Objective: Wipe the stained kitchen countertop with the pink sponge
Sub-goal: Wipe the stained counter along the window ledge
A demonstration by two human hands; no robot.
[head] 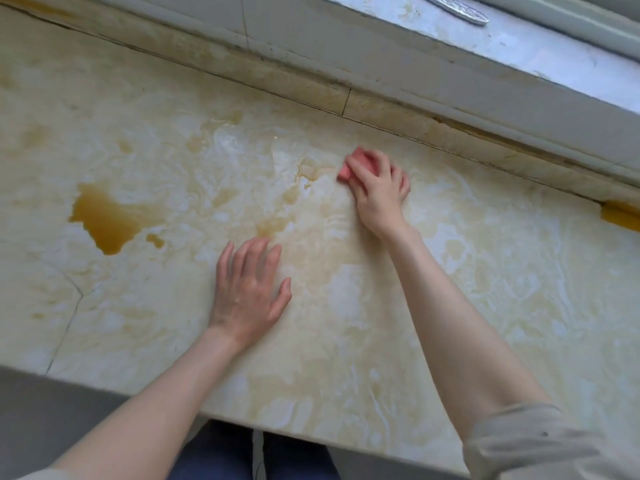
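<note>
Two bare hands over cream marble countertop. Right hand presses pink sponge flat on surface, fingers curled over its top, clamped on it; sponge just right of small amber smear. Left hand palm-down on countertop, fingers spread apart, holding nothing. Large amber puddle well left of sponge. Metal utensil on windowsill, far side.

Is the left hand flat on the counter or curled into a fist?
Flat. The left hand lies palm down on the countertop with fingers spread, holding nothing, while the right hand grips the pink sponge.
</note>
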